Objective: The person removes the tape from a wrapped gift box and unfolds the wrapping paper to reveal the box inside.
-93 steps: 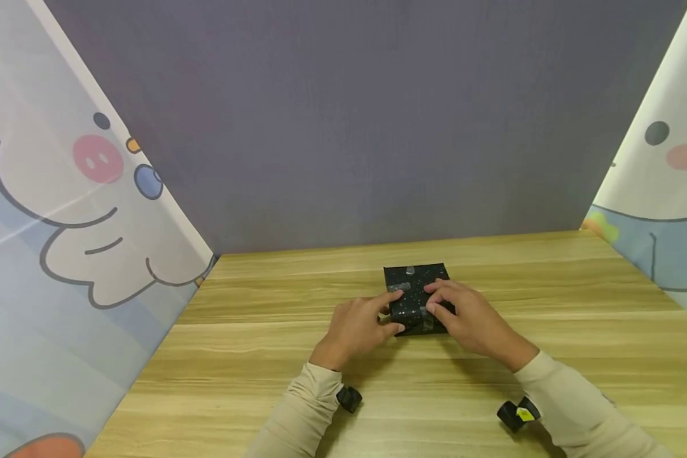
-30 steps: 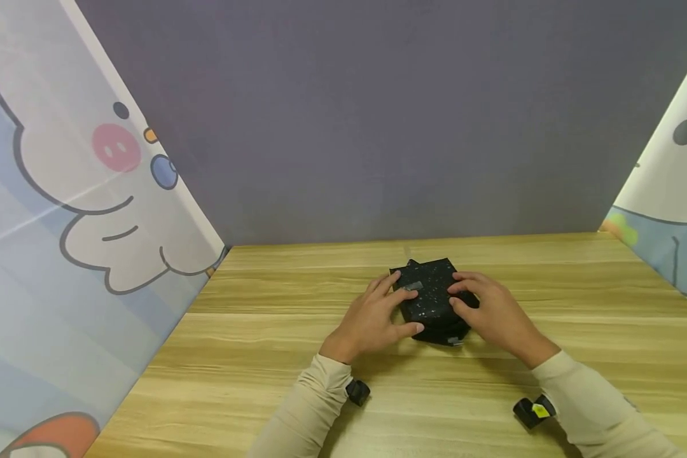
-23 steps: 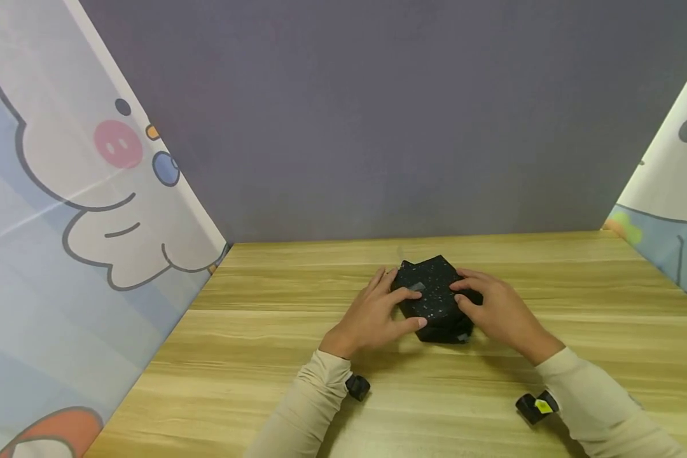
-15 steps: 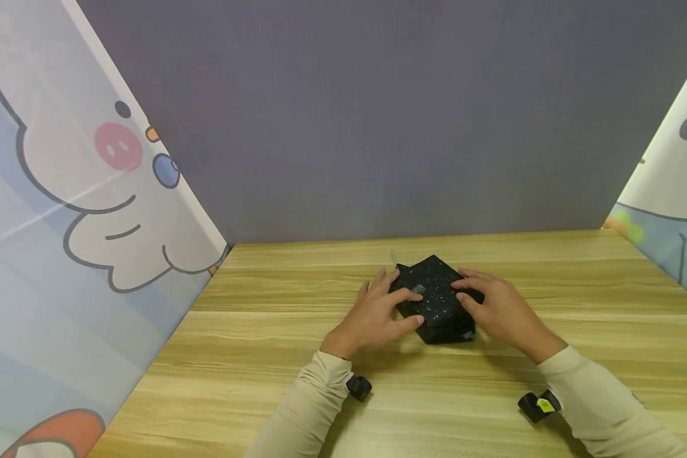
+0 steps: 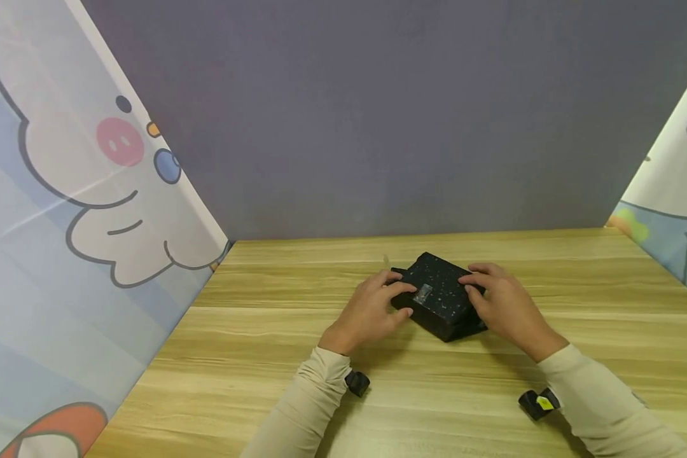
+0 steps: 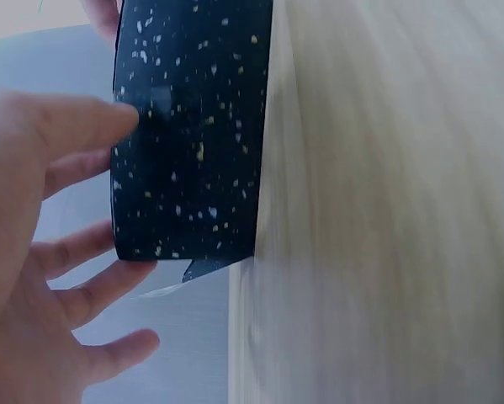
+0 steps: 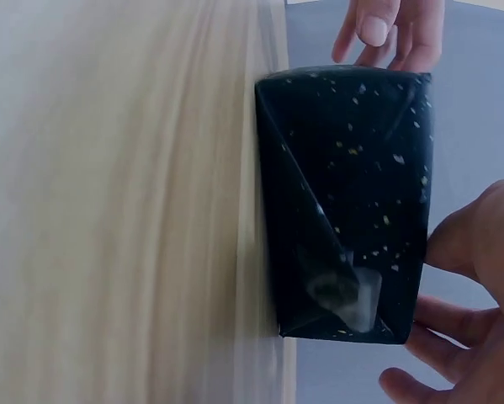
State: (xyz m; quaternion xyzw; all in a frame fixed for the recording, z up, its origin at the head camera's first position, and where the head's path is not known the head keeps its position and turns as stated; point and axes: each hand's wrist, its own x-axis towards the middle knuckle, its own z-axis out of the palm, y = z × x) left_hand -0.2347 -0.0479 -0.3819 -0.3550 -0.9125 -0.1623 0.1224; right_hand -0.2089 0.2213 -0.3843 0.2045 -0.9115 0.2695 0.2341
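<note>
A black, pale-flecked, taped box (image 5: 443, 292): left grip (image 5: 366, 313) and right grip (image 5: 506, 308) touch it, loosely spread, unclasped; tabletop (image 5: 252, 356) stretches either side of it, back edge behind.

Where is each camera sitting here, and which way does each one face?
Head: on the person's head, facing forward and down at a speckled black package on a wooden table; left hand, right hand and sleeves show.
Left wrist: on that wrist, facing the package's side; left hand shows, plus a right-hand finger at the top.
Right wrist: on that wrist, facing a side with tape; right hand shows, left fingers beyond.
Shared: both wrist views show the package and table.
</note>
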